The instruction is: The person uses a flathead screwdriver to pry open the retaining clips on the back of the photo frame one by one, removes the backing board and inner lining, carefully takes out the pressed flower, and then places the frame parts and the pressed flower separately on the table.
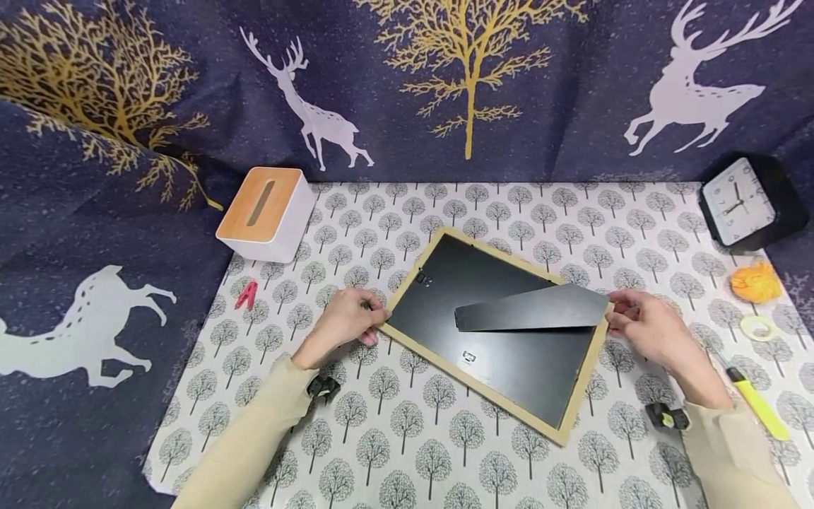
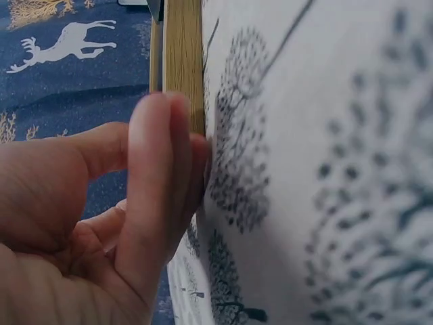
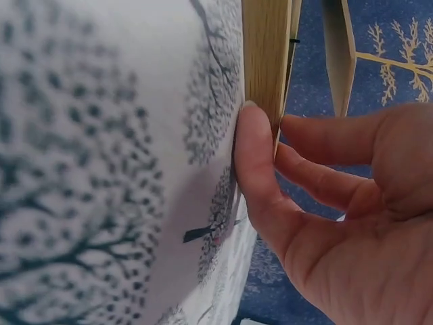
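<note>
Frame, head view: A person in beige sleeves (image 1: 254, 431) holds a wood-edged frame (image 1: 509, 357), black back up, between two hands; the left grip (image 1: 348, 316) pinches its left corner, the right grip (image 1: 649, 329) pinches its right corner.
Flap: A black support flap (image 1: 534, 309) lies slantwise over the back, its wide end just beside the right grip.
Desk: Beneath both grips spreads a desk (image 1: 439, 459) covered in white cloth with grey trees.
Tissue box: Beyond the left grip stands a white, wood-topped tissue box (image 1: 280, 219); nearer, to that grip's left, lies a red A-shaped piece (image 1: 246, 295).
Clock: A black clock (image 1: 740, 201) stands beyond the right grip, with an orange bundle (image 1: 755, 283), a tape roll (image 1: 745, 326) and a yellow-handled tool (image 1: 758, 404) to its right.
Backdrop: Dark blue fabric (image 1: 559, 127), printed with deer and trees, hangs beyond both grips and to the left.
Wood edge, left wrist view: The frame's rail meets the left grip's fingertips, close against the cloth.
Thumb, right wrist view: The right grip's thumb presses the rail's outer side, fingers opposite; the flap rises apart from the rail, blue fabric behind.
</note>
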The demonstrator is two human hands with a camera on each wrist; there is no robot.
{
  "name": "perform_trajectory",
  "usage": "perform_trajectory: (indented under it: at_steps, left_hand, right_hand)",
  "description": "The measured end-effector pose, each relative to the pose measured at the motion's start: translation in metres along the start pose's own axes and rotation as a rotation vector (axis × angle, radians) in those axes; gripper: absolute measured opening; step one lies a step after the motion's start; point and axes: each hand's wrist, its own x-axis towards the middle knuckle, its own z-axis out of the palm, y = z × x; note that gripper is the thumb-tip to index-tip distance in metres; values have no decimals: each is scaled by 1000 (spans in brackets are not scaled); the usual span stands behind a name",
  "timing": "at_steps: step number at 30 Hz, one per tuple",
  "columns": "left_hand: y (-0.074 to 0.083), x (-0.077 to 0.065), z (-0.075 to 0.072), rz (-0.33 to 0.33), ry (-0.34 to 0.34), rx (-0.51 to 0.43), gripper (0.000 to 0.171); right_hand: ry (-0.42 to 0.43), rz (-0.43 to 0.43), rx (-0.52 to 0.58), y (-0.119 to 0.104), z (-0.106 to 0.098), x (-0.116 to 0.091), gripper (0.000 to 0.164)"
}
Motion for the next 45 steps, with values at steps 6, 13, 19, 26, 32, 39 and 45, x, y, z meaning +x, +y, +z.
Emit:
perform_trajectory:
  at_steps: [6,13,19,26,32,39,45]
  left_hand:
    - [9,5,-9,6,53,10,13]
    - [22,18,-18,6,118,107,14]
    - [31,40,-27,1,123,120,17]
    - [39,66,-33,21,153,121,18]
    - [49,77,-32,32,172,171,19]
    - [60,86,-28,48,175,164,20]
    - [65,97,-27,82,193,173,27]
  right_hand:
    - [-34,38,-45,-6,2,-11,41]
    - [-72,65,-85,-11,9,-27,22]
    - [-139,67,-93,-17,17,-44,15]
    - [-224,67,-29,-27,30,-59,13]
    - [-327,36,142,-32,44,-73,13]
    - [-426,-10,233,-37,56,-83,13]
    - [-469,-20,302,-43,65,-87,14]
